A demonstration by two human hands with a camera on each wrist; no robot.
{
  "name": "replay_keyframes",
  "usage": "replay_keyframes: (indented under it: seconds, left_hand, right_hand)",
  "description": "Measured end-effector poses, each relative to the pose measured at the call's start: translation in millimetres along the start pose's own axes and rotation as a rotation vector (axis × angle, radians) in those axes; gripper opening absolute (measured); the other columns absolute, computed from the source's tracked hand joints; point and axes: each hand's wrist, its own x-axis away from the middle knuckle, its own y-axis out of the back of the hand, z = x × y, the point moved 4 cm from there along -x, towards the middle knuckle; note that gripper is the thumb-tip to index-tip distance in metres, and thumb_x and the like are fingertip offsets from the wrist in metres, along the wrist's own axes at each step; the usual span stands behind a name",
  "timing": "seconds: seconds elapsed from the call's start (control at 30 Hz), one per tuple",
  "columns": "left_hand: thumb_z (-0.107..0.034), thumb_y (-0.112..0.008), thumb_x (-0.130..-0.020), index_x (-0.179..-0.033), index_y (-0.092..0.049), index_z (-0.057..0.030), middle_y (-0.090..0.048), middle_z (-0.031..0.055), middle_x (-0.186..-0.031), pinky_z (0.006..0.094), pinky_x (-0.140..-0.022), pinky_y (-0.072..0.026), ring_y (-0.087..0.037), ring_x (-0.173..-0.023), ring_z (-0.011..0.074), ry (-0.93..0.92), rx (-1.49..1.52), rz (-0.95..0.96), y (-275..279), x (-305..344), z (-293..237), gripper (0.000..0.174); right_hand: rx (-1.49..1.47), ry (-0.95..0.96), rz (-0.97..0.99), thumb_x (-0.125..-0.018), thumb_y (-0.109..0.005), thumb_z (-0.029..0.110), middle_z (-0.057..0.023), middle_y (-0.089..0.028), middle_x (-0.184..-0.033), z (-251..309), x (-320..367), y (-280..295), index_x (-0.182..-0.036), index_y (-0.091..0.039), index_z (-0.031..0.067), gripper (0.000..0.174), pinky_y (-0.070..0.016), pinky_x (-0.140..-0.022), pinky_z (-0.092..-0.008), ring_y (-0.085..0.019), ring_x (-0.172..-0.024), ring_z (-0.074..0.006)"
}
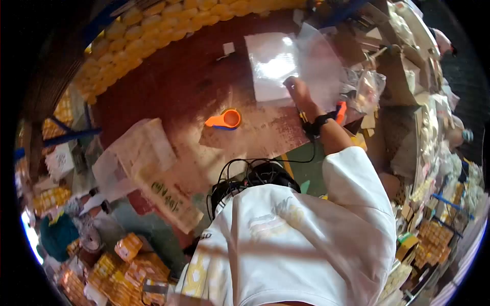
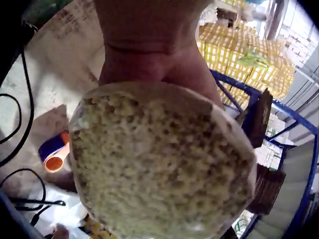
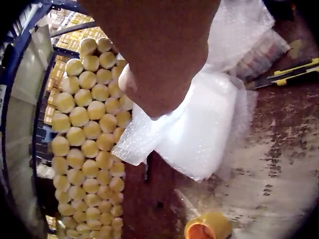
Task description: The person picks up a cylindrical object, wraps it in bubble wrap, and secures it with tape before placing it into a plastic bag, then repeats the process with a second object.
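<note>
The worn red-brown tabletop [image 1: 178,86] is scuffed pale toward its near edge. Along the far edge runs a curved band of round yellow wrapped packs [image 1: 153,25], several rows deep. Right of centre sits 1 stack of white bubble-wrap sheets [image 1: 270,66], with 1 small white paper scrap [image 1: 228,48] near its left side. Closer in, 1 orange plastic ring-shaped tool with a short handle [image 1: 224,120] lies apart. 1 yellow-and-black utility knife [image 3: 286,74] rests by the stack, and a beige printed sack [image 1: 153,168] drapes over the near-left edge.

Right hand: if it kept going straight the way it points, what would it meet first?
Most likely the white bubble wrap stack. The right hand sits right at its near edge, though whether it touches is unclear.
</note>
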Motion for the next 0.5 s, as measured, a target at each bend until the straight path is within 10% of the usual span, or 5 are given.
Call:
replay_keyframes:
  seconds: [0.27, 0.5]
  left_hand:
    - [-0.068, -0.046, -0.097, -0.146, -0.049, -0.0066, -0.063, 0.0164, -0.133, 0.0473, -0.091, -0.0592, -0.067, -0.115, 0.0326, 0.086, -0.036, 0.294, -68.8, -47.6, 38.3, 0.079]
    - [-0.064, -0.039, -0.101, -0.148, -0.045, -0.0029, -0.061, 0.0184, -0.137, 0.0448, -0.092, -0.059, -0.067, -0.114, 0.0339, -0.071, -0.135, 0.212, -172.0, -41.0, 30.9, 0.078]
  right_hand:
    - [-0.378, -0.389, -0.026, -0.094, -0.074, 0.023, -0.0062, -0.065, -0.076, 53.8, -30.2, -13.0, -0.093, -0.069, -0.0007, 0.025, -0.0503, -0.066, -0.0306, -0.058, -0.07, -0.0135]
    - [-0.299, -0.112, 0.13, -0.09, -0.073, 0.019, -0.0158, -0.074, -0.089, 233.0, -9.8, -46.5, -0.102, -0.071, -0.0008, 0.023, -0.056, -0.074, -0.0355, -0.071, -0.079, -0.0259]
